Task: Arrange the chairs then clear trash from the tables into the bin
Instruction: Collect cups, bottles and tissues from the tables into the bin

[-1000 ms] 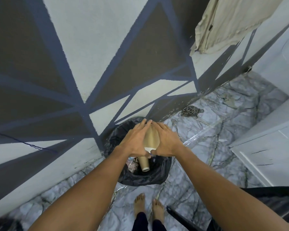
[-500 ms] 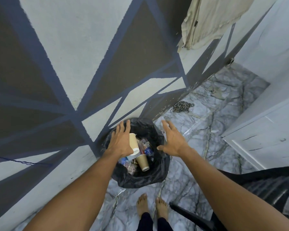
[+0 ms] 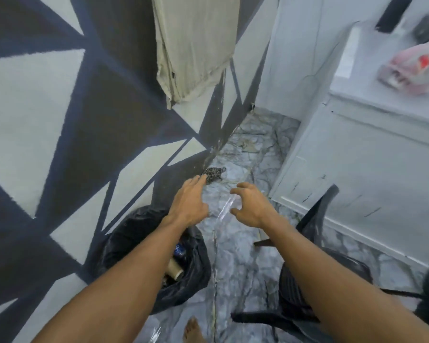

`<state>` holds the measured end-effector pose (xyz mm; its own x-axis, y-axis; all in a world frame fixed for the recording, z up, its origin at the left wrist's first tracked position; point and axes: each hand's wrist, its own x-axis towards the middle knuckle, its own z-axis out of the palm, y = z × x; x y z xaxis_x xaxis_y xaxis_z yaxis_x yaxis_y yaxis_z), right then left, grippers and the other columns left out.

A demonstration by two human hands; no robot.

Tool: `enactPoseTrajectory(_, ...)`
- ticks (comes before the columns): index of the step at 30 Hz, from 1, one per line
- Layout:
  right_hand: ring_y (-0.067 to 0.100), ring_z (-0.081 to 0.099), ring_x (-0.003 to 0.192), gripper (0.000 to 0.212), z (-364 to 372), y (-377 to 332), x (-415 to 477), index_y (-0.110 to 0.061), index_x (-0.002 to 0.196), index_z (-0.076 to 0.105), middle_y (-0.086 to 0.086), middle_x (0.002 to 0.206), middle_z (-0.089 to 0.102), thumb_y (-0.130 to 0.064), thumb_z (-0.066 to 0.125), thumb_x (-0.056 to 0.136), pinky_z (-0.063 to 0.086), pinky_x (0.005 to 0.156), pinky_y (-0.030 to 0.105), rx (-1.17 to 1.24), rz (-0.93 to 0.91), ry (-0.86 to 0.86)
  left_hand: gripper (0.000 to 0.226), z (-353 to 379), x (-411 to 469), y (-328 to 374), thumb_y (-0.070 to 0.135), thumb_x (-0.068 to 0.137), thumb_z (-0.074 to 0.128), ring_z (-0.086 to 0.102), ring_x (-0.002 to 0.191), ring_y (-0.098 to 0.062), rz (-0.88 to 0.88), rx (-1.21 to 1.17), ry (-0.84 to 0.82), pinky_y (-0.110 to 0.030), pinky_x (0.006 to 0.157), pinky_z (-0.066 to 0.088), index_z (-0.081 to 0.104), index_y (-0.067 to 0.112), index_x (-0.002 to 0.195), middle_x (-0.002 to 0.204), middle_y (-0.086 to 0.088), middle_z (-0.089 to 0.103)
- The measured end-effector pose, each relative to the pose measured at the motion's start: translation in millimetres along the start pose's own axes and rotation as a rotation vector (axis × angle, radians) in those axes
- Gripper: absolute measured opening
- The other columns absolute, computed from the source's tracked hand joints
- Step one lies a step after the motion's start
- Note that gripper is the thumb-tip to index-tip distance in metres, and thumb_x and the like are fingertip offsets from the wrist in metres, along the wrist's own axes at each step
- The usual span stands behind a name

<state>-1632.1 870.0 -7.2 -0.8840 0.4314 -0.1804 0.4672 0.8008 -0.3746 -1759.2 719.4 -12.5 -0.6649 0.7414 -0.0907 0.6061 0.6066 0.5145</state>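
Head camera looks down past two bare forearms stretched out over a marbled floor (image 3: 235, 263). Left hand (image 3: 190, 203) is empty, fingers loosely spread and pointing forward, palm down, touching nothing. Right hand (image 3: 250, 206) is empty too, fingers curled in a half-open claw with the thumb apart, hovering just beside the left one. Both are up in the air, past the bin rather than over it. That bin (image 3: 156, 258), lined with a black bag, sits low against the painted wall (image 3: 60, 120) under the left forearm, and you can see a brown paper cup (image 3: 175, 269) and a bottle (image 3: 180, 250) inside. A black chair (image 3: 315, 266) stands on the right, near a white counter (image 3: 382, 149) with a pinkish plastic bag (image 3: 411, 68) on top.
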Motion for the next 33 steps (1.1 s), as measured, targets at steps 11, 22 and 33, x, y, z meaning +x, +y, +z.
enactPoseTrajectory(11, 0.025, 0.044, 0.133, 0.056, -99, 223, -300, -0.016, 0.135, 0.055, 0.006, 0.141, 0.05, -0.028, 0.069, 0.081, 0.038, 0.109, 0.04, 0.137, 0.484, 0.37, 0.077, 152, -82, 343, 0.023, 0.082, 0.066, 0.032, 0.144, -0.027, 0.638, 0.022, -0.255, -0.04, 0.116, 0.033, 0.037, 0.017, 0.152, 0.154, -0.009, 0.04)
enactPoseTrajectory(22, 0.022, 0.05, 0.124, 0.054, -101, 359, -522, -0.019, 0.131, 0.056, 0.002, 0.133, 0.056, -0.027, 0.07, 0.08, 0.042, 0.1, 0.034, 0.245, 0.852, 0.548, 0.075, 296, -187, 554, 0.019, 0.077, 0.066, 0.039, 0.135, -0.028, 1.024, 0.147, -0.52, -0.043, 0.108, 0.041, 0.041, 0.017, 0.148, 0.141, -0.007, 0.048)
enactPoseTrajectory(33, 0.031, 0.059, 0.106, 0.026, -125, 474, -582, -0.009, 0.107, 0.065, 0.009, 0.112, 0.065, -0.021, 0.06, 0.084, 0.051, 0.088, 0.046, 0.225, 1.107, 0.596, 0.073, 387, -163, 673, 0.018, 0.075, 0.066, 0.057, 0.113, -0.029, 1.109, 0.146, -0.568, -0.04, 0.087, 0.054, 0.045, 0.02, 0.145, 0.137, -0.008, 0.052)
